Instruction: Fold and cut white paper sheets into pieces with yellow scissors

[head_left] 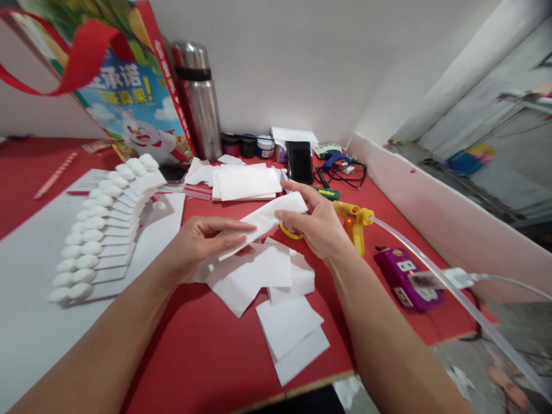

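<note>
A folded strip of white paper (269,217) is stretched slantwise between my two hands above the red table. My left hand (206,241) pinches its lower left end, and my right hand (317,221) grips the upper right end between thumb and fingers. Beneath them lie loose white paper pieces (254,282), some overlapping. Two squarish white sheets (291,328) rest nearer the table's front edge. Left of my left hand stands a curved row of white cards topped with white oval pads (107,230). A yellow glue gun (356,221) lies just right of my right hand, partly hidden.
A purple power strip (407,279) with a white plug sits at the right, and a long clear glue stick (448,287) crosses over it. Along the back stand a steel thermos (200,109), a printed bag (142,115), paint jars (248,145) and stacked white paper (248,183).
</note>
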`<act>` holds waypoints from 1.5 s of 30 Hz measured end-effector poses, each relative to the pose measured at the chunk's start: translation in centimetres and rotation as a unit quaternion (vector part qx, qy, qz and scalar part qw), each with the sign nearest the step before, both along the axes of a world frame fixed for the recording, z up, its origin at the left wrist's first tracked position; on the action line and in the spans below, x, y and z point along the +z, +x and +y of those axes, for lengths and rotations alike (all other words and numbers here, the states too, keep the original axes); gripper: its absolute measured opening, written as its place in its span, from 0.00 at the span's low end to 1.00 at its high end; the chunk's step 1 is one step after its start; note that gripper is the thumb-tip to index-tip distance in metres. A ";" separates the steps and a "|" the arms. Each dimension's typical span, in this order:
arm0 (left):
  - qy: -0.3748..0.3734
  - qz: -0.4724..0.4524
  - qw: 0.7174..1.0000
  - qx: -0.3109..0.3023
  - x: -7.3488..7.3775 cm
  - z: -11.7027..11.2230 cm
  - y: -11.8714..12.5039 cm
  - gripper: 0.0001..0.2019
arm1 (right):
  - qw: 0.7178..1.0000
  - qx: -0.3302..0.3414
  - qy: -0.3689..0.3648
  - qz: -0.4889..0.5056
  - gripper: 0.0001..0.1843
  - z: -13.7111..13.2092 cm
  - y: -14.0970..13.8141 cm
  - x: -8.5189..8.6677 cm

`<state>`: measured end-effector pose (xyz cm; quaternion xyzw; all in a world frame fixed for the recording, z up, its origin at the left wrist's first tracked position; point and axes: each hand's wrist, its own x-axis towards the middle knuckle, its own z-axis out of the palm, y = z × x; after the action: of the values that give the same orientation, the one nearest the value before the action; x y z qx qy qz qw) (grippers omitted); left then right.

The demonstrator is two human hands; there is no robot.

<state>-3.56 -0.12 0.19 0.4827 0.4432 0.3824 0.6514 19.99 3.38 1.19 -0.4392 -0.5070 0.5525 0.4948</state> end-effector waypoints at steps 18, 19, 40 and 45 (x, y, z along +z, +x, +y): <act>0.011 -0.008 0.997 0.070 -0.4 0.1 0.8 0.33 | 0.753 -0.058 0.096 -0.649 0.17 0.4 0.6 -0.5; 0.019 -0.003 0.997 0.078 -0.5 0.2 0.8 0.33 | 0.726 -0.056 0.094 -0.679 0.18 0.2 0.2 -0.4; 0.036 -0.092 0.983 0.157 -0.5 0.5 0.6 0.35 | 0.986 0.102 -0.045 -0.123 0.23 -1.0 4.4 2.7; 0.071 -0.102 0.975 0.182 -0.4 0.7 0.5 0.32 | 0.956 0.197 -0.016 -0.215 0.23 -1.7 4.4 4.3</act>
<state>-3.07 0.57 -0.18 0.3973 0.4266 0.5725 0.5767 24.37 1.68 5.50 -0.4470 -0.6688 0.5399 0.2478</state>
